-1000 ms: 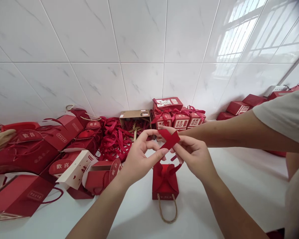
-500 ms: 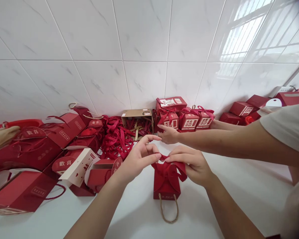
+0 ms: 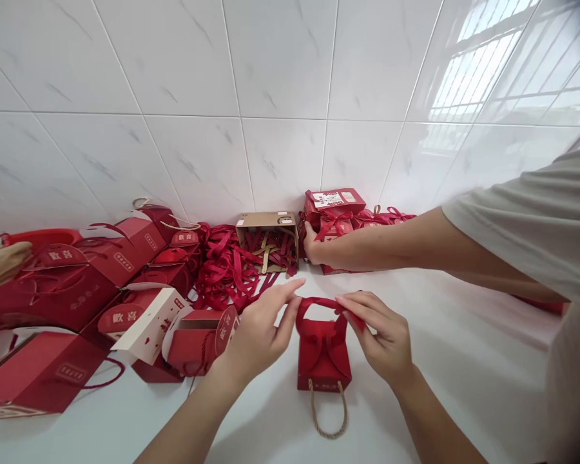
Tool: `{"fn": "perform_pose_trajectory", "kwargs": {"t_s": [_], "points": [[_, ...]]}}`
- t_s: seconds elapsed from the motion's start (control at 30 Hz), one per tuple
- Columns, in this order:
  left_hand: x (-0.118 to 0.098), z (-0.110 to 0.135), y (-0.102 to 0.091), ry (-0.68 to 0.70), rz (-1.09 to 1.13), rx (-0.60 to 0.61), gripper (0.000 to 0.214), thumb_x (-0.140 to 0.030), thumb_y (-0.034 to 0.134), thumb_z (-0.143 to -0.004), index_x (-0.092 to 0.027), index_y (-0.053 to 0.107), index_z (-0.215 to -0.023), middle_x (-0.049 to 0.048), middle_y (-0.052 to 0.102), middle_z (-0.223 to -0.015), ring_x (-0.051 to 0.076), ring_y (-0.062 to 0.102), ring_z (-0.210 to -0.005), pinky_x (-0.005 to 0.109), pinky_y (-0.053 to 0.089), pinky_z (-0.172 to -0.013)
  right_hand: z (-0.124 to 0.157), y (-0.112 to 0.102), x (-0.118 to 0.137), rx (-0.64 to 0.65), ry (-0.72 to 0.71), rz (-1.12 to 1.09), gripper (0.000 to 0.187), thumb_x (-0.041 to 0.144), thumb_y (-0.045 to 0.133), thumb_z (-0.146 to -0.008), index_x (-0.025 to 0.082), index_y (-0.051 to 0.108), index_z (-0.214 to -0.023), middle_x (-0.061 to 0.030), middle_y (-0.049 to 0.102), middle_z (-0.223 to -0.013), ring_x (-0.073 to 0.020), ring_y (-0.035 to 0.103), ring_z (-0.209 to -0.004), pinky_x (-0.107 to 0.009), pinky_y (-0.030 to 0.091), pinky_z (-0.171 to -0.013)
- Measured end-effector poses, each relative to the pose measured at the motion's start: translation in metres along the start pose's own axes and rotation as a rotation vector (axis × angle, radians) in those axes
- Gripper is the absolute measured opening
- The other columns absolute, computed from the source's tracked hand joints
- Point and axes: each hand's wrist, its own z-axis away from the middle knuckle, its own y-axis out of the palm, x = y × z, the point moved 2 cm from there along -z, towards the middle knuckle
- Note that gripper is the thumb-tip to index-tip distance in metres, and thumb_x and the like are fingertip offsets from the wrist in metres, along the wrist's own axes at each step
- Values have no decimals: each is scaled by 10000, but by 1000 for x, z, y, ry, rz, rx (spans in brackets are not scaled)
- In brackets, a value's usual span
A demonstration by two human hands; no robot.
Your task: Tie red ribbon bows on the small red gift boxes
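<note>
A small red gift box [image 3: 323,361] with a twisted rope handle [image 3: 329,435] stands on the white table in front of me. A red ribbon [image 3: 319,301] runs above its top, stretched between my two hands, with one part hanging down to the box. My left hand [image 3: 263,325] is at the ribbon's left end, thumb against it and index finger stretched out; its other fingers are partly hidden. On the right, my right hand [image 3: 379,328] pinches the ribbon between thumb and fingers.
Red boxes [image 3: 120,258] crowd the left side, beside a heap of loose ribbons [image 3: 227,264] and an open cardboard box [image 3: 265,222] of ribbons. Another person's arm [image 3: 391,245] reaches from the right to ribbon-tied boxes [image 3: 336,200] by the wall. Another hand [image 3: 2,264] shows at far left.
The bow shape over the box has opened into a stretched ribbon as my hands moved apart. The other person's arm has come further in, against the ribbon-tied boxes, which have shifted.
</note>
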Motion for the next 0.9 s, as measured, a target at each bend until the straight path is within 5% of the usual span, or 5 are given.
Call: {"fn": "perform_pose_trajectory", "kwargs": {"t_s": [0.17,0.4,0.9], "points": [[34,15,-22,58,-490,-183,203,-250,550,-886,-182,607,-1068,9,635,-691,162,628,-700,262,490,-715,45,-24,-21,-222,455,87,166,265,614,-850,211,747,-934,-70,733,-879,-236,683,-818,-361,569,-722],[76,32,-39,-106,-713,114,282,-106,378,-853,-167,614,-995,58,667,-769,227,633,-772,329,481,-735,98,-61,-51,-398,1027,151,438,522,690,-707,145,762,-919,-113,751,-859,-319,686,-890,-457,532,-861],[75,25,-38,-92,-691,165,280,-119,368,-825,-184,618,-933,64,672,-772,233,621,-746,355,479,-732,106,-57,-58,-309,1095,97,479,563,712,-652,155,769,-897,-107,756,-865,-312,690,-876,-397,564,-764]]}}
